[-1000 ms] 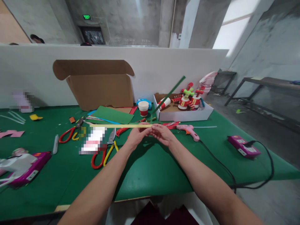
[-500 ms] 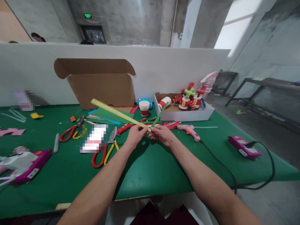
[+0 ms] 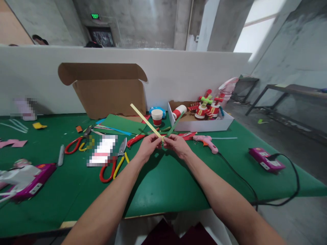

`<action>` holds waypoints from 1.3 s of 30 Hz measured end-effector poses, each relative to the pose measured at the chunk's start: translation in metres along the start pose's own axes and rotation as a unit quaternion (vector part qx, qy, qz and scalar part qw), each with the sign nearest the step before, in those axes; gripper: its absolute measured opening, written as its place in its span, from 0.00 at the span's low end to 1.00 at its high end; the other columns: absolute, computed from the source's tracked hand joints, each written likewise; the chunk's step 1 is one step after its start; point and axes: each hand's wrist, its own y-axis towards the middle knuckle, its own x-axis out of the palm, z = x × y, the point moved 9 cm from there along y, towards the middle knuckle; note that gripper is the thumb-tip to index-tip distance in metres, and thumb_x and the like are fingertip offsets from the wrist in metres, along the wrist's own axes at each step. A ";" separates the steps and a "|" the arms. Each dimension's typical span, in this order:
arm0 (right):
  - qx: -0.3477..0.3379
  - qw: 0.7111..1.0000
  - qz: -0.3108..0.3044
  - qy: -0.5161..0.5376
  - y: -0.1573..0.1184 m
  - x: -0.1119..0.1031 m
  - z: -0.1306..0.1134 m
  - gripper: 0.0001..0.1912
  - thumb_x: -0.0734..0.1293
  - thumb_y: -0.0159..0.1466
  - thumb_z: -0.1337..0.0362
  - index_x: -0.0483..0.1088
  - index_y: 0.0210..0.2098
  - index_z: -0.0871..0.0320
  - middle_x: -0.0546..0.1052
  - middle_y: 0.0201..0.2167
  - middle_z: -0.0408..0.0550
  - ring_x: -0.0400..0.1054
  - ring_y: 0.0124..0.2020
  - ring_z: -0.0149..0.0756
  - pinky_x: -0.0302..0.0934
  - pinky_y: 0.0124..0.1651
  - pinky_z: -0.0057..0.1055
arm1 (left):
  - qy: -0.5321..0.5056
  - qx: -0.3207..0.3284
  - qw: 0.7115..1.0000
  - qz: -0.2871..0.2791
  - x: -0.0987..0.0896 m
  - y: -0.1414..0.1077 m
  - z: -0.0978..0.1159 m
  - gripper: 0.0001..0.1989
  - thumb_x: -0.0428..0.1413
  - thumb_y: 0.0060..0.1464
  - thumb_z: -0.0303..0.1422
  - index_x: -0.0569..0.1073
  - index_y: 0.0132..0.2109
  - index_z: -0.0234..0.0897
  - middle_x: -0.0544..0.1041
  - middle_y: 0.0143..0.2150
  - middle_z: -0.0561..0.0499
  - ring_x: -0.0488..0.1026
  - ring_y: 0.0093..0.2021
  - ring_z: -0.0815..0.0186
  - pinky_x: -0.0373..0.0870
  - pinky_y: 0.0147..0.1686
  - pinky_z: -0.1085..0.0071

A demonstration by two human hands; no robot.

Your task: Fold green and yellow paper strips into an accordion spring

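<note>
Both my hands meet above the middle of the green table (image 3: 173,190). Pinched in my left hand (image 3: 149,147) is a yellow paper strip (image 3: 145,120), its free end rising up and to the left. My right hand (image 3: 178,145) grips a green paper strip (image 3: 175,124) that slants up to the right. The lower ends of the two strips cross or join between my fingertips, where the fingers partly hide them. Red strips (image 3: 136,140) lie just behind my hands, and small folded paper springs (image 3: 165,129) rest beyond them.
Scissors (image 3: 114,165) lie left of my hands. A pink glue gun (image 3: 208,143) is at right, its cable running to a purple power strip (image 3: 267,160). Behind are a paper cup (image 3: 157,117), a white box (image 3: 201,127) of finished pieces and a brown cardboard box (image 3: 112,98).
The yellow strip has swung upright and to the right, its free end now nearer the paper cup. Both hands stay nearly in place, still holding the strips.
</note>
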 end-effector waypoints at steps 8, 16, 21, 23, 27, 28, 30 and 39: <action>0.013 0.999 -0.031 -0.029 -0.002 0.007 0.003 0.17 0.78 0.46 0.57 0.70 0.23 0.60 0.76 0.23 0.43 0.70 0.24 0.28 0.68 0.35 0.28 | 0.030 0.024 0.999 0.022 -0.006 0.002 0.003 0.14 0.61 0.44 0.41 0.71 0.29 0.34 0.70 0.22 0.56 0.66 0.23 0.72 0.63 0.25 0.74; -0.089 0.992 -0.020 -0.090 -0.003 0.010 -0.015 0.18 0.77 0.45 0.54 0.69 0.22 0.59 0.75 0.21 0.40 0.69 0.25 0.29 0.65 0.34 0.29 | -0.074 -0.053 0.996 0.001 -0.001 0.000 -0.007 0.18 0.65 0.39 0.42 0.71 0.30 0.33 0.70 0.23 0.55 0.66 0.23 0.73 0.65 0.25 0.75; -0.027 0.999 -0.012 -0.014 -0.002 0.006 -0.006 0.19 0.79 0.41 0.56 0.72 0.25 0.60 0.74 0.21 0.40 0.68 0.24 0.27 0.65 0.34 0.29 | -0.037 -0.035 0.999 -0.009 0.001 -0.001 -0.002 0.18 0.65 0.40 0.44 0.71 0.29 0.33 0.70 0.21 0.55 0.66 0.22 0.73 0.65 0.25 0.75; -0.039 0.999 0.005 -0.013 -0.001 0.003 -0.008 0.18 0.79 0.41 0.57 0.72 0.25 0.60 0.74 0.21 0.40 0.68 0.24 0.27 0.65 0.34 0.29 | -0.045 -0.054 0.997 -0.012 0.002 -0.002 -0.006 0.19 0.64 0.40 0.46 0.71 0.29 0.33 0.70 0.23 0.55 0.66 0.22 0.73 0.66 0.26 0.74; -0.061 0.998 0.030 -0.013 -0.001 -0.001 -0.010 0.18 0.78 0.41 0.57 0.73 0.26 0.61 0.74 0.22 0.40 0.67 0.24 0.27 0.65 0.34 0.29 | -0.026 -0.054 0.998 -0.031 0.006 -0.002 -0.009 0.21 0.65 0.40 0.47 0.70 0.30 0.34 0.70 0.23 0.56 0.67 0.22 0.73 0.65 0.25 0.74; -0.060 0.998 0.032 -0.014 -0.001 -0.002 -0.010 0.18 0.79 0.41 0.57 0.73 0.25 0.61 0.74 0.21 0.40 0.66 0.24 0.26 0.65 0.34 0.28 | -0.016 -0.043 0.998 -0.032 0.006 -0.002 -0.008 0.20 0.65 0.40 0.46 0.71 0.31 0.34 0.70 0.24 0.56 0.66 0.23 0.73 0.64 0.25 0.75; -0.046 0.998 0.027 -0.014 -0.001 -0.001 -0.007 0.18 0.79 0.41 0.57 0.73 0.25 0.61 0.74 0.20 0.40 0.66 0.23 0.26 0.64 0.32 0.27 | 0.007 -0.016 1.000 -0.026 0.005 -0.001 -0.006 0.19 0.64 0.42 0.45 0.71 0.30 0.34 0.70 0.23 0.56 0.66 0.23 0.72 0.63 0.26 0.75; 0.028 0.998 0.045 0.020 0.001 -0.005 0.009 0.14 0.78 0.46 0.63 0.70 0.20 0.62 0.70 0.15 0.40 0.63 0.18 0.24 0.63 0.28 0.25 | 0.179 0.071 0.981 -0.022 0.002 0.003 0.005 0.10 0.58 0.47 0.37 0.69 0.25 0.36 0.69 0.20 0.56 0.64 0.23 0.71 0.60 0.26 0.74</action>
